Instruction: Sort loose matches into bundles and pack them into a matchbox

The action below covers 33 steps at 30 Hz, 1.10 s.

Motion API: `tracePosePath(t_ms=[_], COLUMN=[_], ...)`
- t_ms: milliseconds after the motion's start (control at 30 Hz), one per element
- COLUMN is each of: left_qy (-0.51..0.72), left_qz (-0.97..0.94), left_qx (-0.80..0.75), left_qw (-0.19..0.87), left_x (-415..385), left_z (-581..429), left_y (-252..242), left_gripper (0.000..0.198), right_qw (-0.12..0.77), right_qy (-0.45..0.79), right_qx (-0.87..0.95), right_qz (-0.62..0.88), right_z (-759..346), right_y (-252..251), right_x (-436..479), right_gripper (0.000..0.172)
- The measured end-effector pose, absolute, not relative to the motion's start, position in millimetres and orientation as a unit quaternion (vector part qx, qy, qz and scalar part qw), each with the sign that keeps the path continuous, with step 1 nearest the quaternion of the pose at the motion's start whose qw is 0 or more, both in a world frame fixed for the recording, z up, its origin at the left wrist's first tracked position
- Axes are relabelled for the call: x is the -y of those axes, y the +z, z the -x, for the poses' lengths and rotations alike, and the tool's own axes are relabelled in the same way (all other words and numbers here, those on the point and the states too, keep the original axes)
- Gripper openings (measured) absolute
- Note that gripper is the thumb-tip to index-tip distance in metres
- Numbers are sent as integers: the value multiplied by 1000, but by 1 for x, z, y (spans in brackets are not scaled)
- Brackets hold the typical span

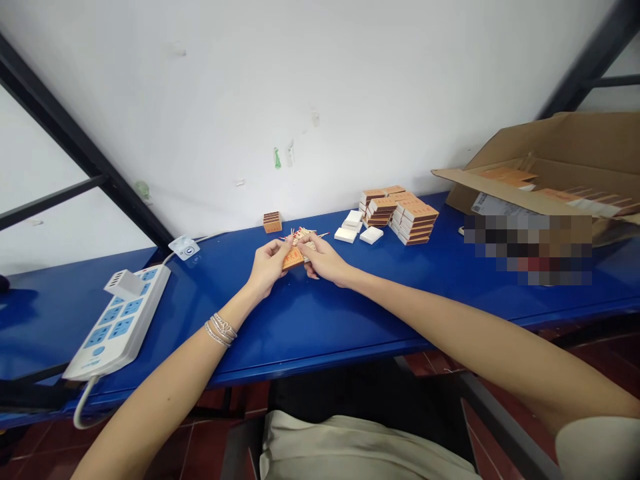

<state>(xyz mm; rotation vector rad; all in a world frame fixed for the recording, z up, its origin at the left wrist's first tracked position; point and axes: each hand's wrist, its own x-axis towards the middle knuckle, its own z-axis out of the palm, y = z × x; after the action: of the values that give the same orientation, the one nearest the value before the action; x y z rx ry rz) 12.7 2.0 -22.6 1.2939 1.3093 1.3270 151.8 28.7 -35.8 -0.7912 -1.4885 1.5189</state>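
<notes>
In front of me, both hands meet over the blue table. My left hand (269, 262) is closed on an orange matchbox (293, 259), its thumb on the box's top. My right hand (324, 257) pinches a bunch of pale matchsticks (309, 248) against the box's right end. More red-tipped matches (301, 233) lie in a loose pile just behind the fingers. How far the matches sit inside the box is hidden by the hands. Several white matchbox trays (346, 234) rest to the right of the pile.
Stacked matchboxes (419, 212) stand at the back right, and a small stack (273, 222) is by the wall. An open cardboard box (500, 150) with more matchboxes occupies the far right. A white power strip (125, 320) with a cable lies on the left of the blue table (320, 320).
</notes>
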Motion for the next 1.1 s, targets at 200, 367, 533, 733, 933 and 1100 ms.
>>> tracePosePath(t_ms=[200, 367, 533, 733, 933, 1100], left_qy=[546, 579, 555, 548, 503, 470], left_qz=[-523, -510, -506, -477, -503, -526], left_qx=[-512, -505, -484, -496, -536, -515], left_qw=[408, 387, 450, 475, 454, 487], left_x=[3, 6, 4, 2, 4, 5], left_z=[-29, -35, -26, -20, -23, -21], left_y=[-23, -24, -22, -19, -22, -19], left_gripper=[48, 53, 48, 36, 33, 38], right_qw=[462, 459, 420, 420, 351, 292], right_qy=[607, 645, 556, 213, 239, 251], right_qx=[574, 555, 675, 859, 885, 900], right_qz=[297, 256, 243, 202, 191, 206], right_z=[-142, -130, -141, -176, -185, -197], right_y=[-40, -40, -30, -7, -6, 8], right_x=[-25, -13, -19, -33, -41, -46], right_gripper=[14, 34, 50, 54, 50, 44])
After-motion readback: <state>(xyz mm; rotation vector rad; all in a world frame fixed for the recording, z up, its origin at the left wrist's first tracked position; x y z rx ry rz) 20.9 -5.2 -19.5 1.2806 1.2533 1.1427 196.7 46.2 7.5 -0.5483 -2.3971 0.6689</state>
